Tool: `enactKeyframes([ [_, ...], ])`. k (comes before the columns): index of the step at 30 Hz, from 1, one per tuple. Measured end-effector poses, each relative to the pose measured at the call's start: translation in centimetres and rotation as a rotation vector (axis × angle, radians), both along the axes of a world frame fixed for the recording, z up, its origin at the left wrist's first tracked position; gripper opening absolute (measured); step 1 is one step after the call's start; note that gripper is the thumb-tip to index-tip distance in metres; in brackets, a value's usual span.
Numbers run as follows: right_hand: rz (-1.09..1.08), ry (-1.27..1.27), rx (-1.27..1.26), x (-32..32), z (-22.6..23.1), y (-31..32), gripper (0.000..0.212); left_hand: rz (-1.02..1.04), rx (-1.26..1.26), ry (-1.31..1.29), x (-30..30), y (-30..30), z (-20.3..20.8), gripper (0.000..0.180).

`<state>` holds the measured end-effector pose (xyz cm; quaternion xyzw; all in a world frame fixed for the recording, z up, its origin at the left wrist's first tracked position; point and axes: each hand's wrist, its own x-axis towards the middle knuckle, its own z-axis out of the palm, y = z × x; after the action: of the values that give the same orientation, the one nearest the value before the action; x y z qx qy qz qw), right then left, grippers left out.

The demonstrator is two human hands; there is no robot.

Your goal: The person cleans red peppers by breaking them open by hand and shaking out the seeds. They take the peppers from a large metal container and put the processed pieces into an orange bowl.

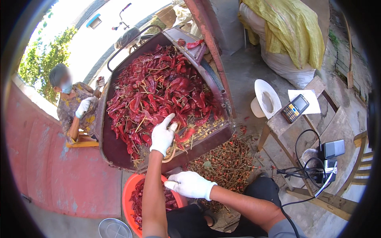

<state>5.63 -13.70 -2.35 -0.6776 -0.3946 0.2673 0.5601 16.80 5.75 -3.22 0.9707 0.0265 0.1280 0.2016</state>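
My left hand [162,135], in a white glove, reaches onto a large heap of dried red chili peppers [158,89] in a dark metal cart [105,135]. Its index finger and thumb are apart, and no pepper shows in its grasp. My right hand [191,185], also white-gloved, hovers beside the rim of an orange-red tub [127,198]. Its fingers are bent together; whatever they hold, if anything, is hidden. More red peppers [139,202] lie inside the tub, partly covered by my left forearm.
Across the cart's left side sits a masked person [73,101] wearing gloves. Pepper stems [226,162] are heaped on the ground below the cart. At right, a wooden stool [278,123] bears a handheld device [295,108] beside a white hat [266,99]. Black cables [303,170] trail near my right arm.
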Motion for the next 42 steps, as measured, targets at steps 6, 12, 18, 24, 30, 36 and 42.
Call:
enactKeyframes([
  [6,-0.061,-0.033,0.035,0.2,-0.4,0.6,0.047,0.102,-0.579,-0.103,-2.0,2.5,-1.1,0.046],
  [12,-0.091,-0.083,0.046,0.6,-0.9,0.5,0.046,0.254,-0.809,-0.096,-4.2,2.3,-1.6,0.049],
  [18,-0.118,-0.025,0.030,0.7,-0.6,0.0,0.046,0.273,-1.128,-0.092,-6.7,2.0,-1.8,0.046],
  [24,-0.088,-0.033,-0.009,0.8,-0.5,-0.3,0.044,0.465,-0.937,-0.185,-8.0,3.2,-3.0,0.033],
  [30,-0.071,-0.074,-0.027,0.2,-0.4,-0.3,0.041,0.515,-0.416,-0.334,-9.8,7.6,-4.5,0.028],
  [36,-0.063,-0.132,-0.046,0.0,-0.6,-0.1,0.041,0.378,0.138,-0.096,-10.1,6.4,-4.4,0.035],
  [42,-0.067,-0.146,-0.081,0.1,-0.7,0.1,0.042,0.415,0.202,-0.007,-9.7,6.3,-5.6,0.025],
])
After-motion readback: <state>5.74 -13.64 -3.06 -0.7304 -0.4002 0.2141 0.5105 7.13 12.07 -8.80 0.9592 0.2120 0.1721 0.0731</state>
